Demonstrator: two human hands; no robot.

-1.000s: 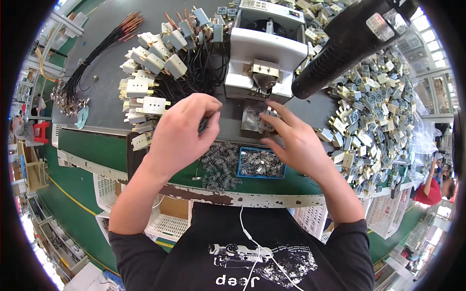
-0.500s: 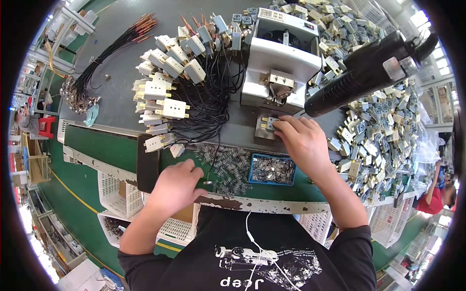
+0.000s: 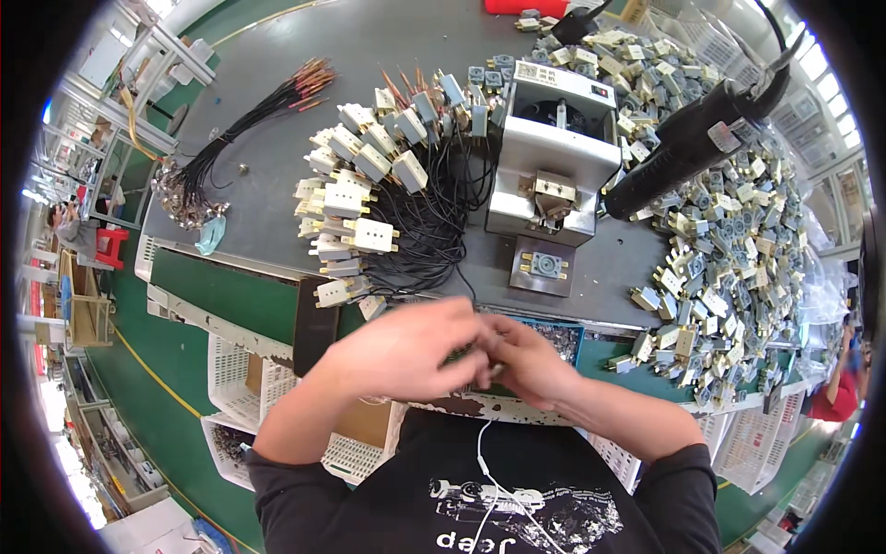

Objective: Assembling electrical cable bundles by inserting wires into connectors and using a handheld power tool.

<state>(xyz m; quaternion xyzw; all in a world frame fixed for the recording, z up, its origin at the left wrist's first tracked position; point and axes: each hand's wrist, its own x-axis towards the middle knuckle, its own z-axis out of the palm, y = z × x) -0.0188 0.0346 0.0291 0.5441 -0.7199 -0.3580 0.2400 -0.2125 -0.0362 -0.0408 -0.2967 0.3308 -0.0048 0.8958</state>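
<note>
My left hand (image 3: 411, 349) and my right hand (image 3: 533, 362) meet above the bench's near edge, their fingers curled together. A small shiny bit (image 3: 498, 368) shows at the fingertips; its kind is too small to tell. A thin black wire (image 3: 468, 284) runs from the wire pile down to behind the fingers. Past the right hand, a blue tray (image 3: 579, 343) of small metal parts is partly covered. On the metal block in front of the press (image 3: 540, 208) lies a grey socket piece (image 3: 544, 265) with brass prongs, touched by neither hand.
Left of the press lie white and grey plug blocks (image 3: 373, 234) with black wires. A bundle of wires (image 3: 242, 125) with metal ends lies farther left. A black cylindrical tool (image 3: 669, 157) slants over a large heap of socket parts (image 3: 729, 249) at right.
My right hand has left the socket piece on the block and come down to my left hand. My left hand has moved right and its fingers now meet the right's. The view has shifted slightly.
</note>
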